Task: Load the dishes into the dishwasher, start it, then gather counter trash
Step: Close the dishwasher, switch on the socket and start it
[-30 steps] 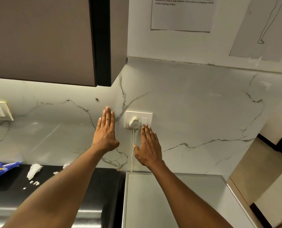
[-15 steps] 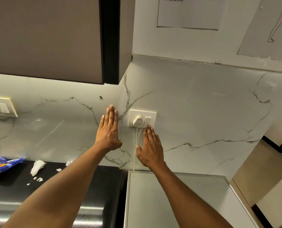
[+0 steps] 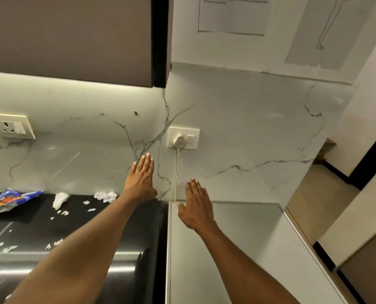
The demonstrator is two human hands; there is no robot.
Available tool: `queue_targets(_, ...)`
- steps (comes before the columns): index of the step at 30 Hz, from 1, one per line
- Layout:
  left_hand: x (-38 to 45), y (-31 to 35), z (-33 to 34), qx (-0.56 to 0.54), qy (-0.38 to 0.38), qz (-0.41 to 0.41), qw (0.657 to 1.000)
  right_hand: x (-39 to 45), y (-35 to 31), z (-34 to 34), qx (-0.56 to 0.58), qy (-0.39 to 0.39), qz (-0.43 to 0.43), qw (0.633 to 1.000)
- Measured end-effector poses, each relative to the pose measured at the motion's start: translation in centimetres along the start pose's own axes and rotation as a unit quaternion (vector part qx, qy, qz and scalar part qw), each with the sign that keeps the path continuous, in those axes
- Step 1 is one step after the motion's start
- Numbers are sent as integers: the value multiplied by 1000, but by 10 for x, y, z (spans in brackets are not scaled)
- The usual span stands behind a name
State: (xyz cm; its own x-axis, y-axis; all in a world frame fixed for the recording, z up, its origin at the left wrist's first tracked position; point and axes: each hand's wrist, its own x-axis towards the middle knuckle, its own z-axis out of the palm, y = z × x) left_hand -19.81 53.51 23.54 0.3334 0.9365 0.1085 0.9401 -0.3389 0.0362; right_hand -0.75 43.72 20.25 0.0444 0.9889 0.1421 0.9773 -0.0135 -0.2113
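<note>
- Both hands have dropped away from the wall socket (image 3: 183, 138) since half a second ago; the right hand (image 3: 196, 206), whose fingertips were at the switch, now sits well below it, over the far edge of the grey surface (image 3: 237, 238).
- Right hand is flat, fingers straight and close together, holding nothing; whether it touches the wall cannot be told.
- Left hand (image 3: 141, 179) is also flat with straight fingers, spread against or just before the marble wall (image 3: 248, 128), left of the white cord (image 3: 177, 172); it holds nothing.
- White plug (image 3: 179, 140) sits in the socket, with the cord hanging straight down between the two hands.
- Red mark shows on the switch at the right of the plug.
- On the black surface (image 3: 29, 227) to the left lies the trash: a blue wrapper (image 3: 9, 199) at the far left, a folded white scrap (image 3: 60, 200), a crumpled tissue (image 3: 106, 196) near the left wrist, and small white bits (image 3: 62, 212) scattered nearer.
- Second socket (image 3: 11, 126) is on the wall at far left, under a brown cabinet (image 3: 68, 36).
</note>
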Motion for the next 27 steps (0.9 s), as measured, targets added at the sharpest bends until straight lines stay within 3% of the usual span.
queue_targets(9, -150, 61, 99, -75, -84, 10, 994, -137, 6, 52, -2, -72, 46, 996)
queue_targets(16, -294, 113, 159, -131, -92, 60, 985, -249, 29, 90, -19, -160, 59, 985)
queue_targets(23, -393, 152, 180, -111, -127, 72, 983, -348, 64, 98, -8, -197, 42, 979)
queue_targets(27, -437, 172, 188, -133, -118, 34, 983, -400, 88, 105, -3, -216, 31, 976)
